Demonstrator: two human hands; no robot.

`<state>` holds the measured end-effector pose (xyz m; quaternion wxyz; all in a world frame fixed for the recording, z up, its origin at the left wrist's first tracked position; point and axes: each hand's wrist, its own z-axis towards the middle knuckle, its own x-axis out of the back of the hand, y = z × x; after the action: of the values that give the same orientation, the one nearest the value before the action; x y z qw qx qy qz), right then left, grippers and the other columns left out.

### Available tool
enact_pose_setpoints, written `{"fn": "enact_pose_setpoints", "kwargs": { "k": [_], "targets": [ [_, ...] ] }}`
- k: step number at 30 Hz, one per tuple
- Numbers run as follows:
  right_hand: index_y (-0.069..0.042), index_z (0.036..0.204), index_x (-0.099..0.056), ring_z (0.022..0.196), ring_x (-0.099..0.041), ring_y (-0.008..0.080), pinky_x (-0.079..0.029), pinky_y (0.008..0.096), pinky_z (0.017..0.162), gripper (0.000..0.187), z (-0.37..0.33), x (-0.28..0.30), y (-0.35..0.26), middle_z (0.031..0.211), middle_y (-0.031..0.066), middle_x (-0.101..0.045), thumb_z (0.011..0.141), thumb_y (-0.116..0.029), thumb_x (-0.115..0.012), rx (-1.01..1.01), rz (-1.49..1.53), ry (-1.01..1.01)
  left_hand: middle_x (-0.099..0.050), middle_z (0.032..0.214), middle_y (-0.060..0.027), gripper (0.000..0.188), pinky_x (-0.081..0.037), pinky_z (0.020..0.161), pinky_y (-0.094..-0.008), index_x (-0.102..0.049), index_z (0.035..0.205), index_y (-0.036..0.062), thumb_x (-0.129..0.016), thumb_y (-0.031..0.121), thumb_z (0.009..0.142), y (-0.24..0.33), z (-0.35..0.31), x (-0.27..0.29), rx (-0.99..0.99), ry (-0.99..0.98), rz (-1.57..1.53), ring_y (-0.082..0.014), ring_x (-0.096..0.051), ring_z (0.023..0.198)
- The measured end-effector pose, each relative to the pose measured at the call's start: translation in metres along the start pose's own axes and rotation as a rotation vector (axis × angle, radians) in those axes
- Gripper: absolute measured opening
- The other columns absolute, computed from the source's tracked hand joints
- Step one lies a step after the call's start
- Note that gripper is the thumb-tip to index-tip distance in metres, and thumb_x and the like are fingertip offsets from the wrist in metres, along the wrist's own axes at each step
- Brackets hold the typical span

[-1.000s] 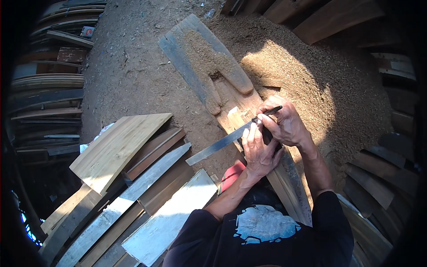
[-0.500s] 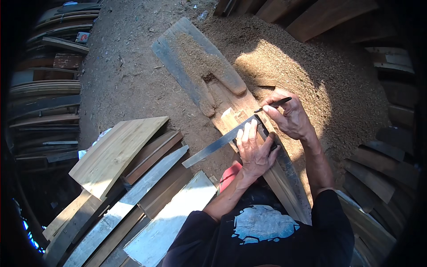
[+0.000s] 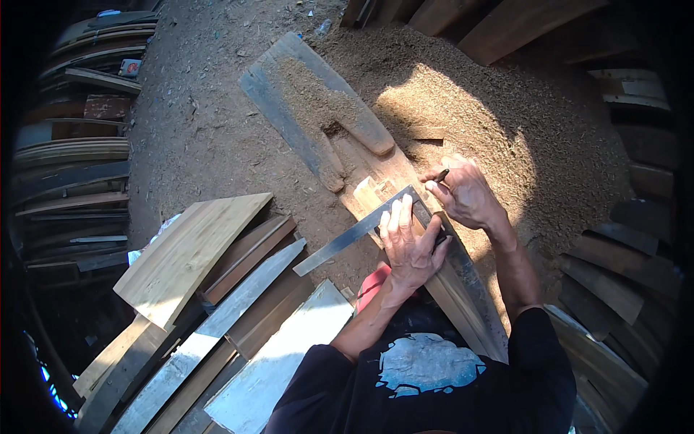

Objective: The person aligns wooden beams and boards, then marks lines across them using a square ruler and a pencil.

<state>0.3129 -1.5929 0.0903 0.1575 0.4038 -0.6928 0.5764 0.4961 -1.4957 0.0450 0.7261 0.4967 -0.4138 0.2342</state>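
Observation:
A steel-bladed square (image 3: 347,236) lies across a light wooden piece (image 3: 457,304), its blade stretching out to the left. My left hand (image 3: 412,249) grips the square and presses it to the wood, fingers over the blade and thumb by the dark stock. To its right, my right hand (image 3: 470,197) pinches a dark pen (image 3: 442,176) just beyond the square's corner. Where the pen's tip points is hard to make out. The wooden piece rests lengthwise on a worn plank bench (image 3: 264,88) with a notched, sawdust-strewn board at its far end.
Sawdust (image 3: 463,108) is heaped right of the bench, partly sunlit. At lower left stands a stack of boards, topped by a pale wide board (image 3: 191,253) and a whitish plank (image 3: 278,362). More timber (image 3: 76,148) lines the left side, and dark planks (image 3: 607,278) the right.
My right hand has shifted slightly down and left, and the pen has swung from lying nearly level to pointing more toward me. My left hand still holds the square at the same place.

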Motion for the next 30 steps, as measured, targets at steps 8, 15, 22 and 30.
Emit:
{"fn": "enact_pose_setpoints", "kwargs": {
  "k": [8, 15, 22, 30],
  "targets": [
    [0.001, 0.090, -0.064, 0.089, -0.065, 0.0468, -0.050, 0.0538, 0.083, 0.031, -0.033, -0.062, 0.029, 0.089, 0.0265, -0.067, 0.103, -0.027, -0.057, 0.060, 0.163, -0.068, -0.039, 0.158, -0.0300, 0.075, -0.034, 0.115, -0.0614, -0.069, 0.137, 0.0195, -0.091, 0.039, 0.069, 0.007, -0.002, 0.003, 0.014, -0.028, 0.006, -0.0487, -0.038, 0.143],
    [0.003, 0.083, -0.061, 0.075, -0.063, 0.0496, -0.049, 0.0558, 0.071, 0.034, -0.043, -0.054, 0.027, 0.076, 0.0290, -0.060, 0.102, -0.025, -0.058, -0.003, 0.350, -0.102, -0.034, 0.160, -0.0302, 0.078, -0.032, 0.116, -0.0606, -0.066, 0.141, 0.0173, -0.091, 0.040, 0.071, 0.020, -0.009, 0.007, 0.052, -0.121, -0.027, -0.0478, -0.034, 0.144],
    [0.003, 0.095, -0.063, 0.080, -0.065, 0.0474, -0.050, 0.0537, 0.072, 0.032, -0.057, -0.049, 0.028, 0.082, 0.0279, -0.065, 0.101, -0.028, -0.060, -0.027, 0.403, -0.166, -0.031, 0.161, -0.0291, 0.078, -0.030, 0.116, -0.0607, -0.065, 0.142, 0.0151, -0.091, 0.043, 0.074, 0.027, -0.023, 0.005, 0.058, -0.194, -0.065, -0.0475, -0.031, 0.145],
    [-0.001, 0.091, -0.066, 0.069, -0.062, 0.0445, -0.049, 0.0500, 0.066, 0.033, -0.055, -0.054, 0.023, 0.075, 0.0245, -0.063, 0.101, -0.031, -0.060, -0.091, 0.465, -0.127, -0.031, 0.163, -0.0333, 0.079, -0.025, 0.121, -0.0654, -0.063, 0.144, 0.0127, -0.090, 0.041, 0.075, 0.022, -0.021, 0.000, 0.027, -0.145, -0.026, -0.0486, -0.028, 0.153]
  ]
}}
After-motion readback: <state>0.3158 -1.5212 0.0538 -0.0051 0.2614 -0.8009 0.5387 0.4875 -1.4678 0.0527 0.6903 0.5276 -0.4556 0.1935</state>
